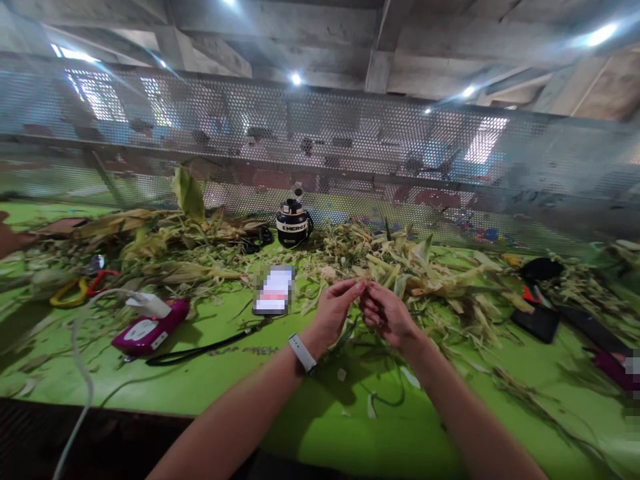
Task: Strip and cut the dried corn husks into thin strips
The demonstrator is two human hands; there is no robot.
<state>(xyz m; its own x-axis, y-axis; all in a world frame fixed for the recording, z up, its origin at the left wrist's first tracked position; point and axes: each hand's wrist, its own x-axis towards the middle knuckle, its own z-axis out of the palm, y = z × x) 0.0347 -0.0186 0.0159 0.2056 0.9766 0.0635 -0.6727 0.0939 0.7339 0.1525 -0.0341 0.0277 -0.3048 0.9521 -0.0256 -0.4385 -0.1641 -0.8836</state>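
Note:
My left hand point(334, 308) and my right hand point(386, 313) meet above the green table point(310, 427), fingertips touching near the middle. Thin green strands point(350, 328) hang down between them; both hands pinch them, though what exactly is gripped is too small to tell. My left wrist wears a white band point(303, 352). Just beyond my hands lies a heap of corn husks and leaves point(400, 267).
A phone point(275, 290) lies left of my hands; a magenta power bank point(149, 331) with white cable sits further left, beside a black lanyard point(200, 350). A black bottle point(293, 224) stands by the perforated metal screen point(320, 153). Scissors point(80, 287) lie left, dark objects point(540, 320) right.

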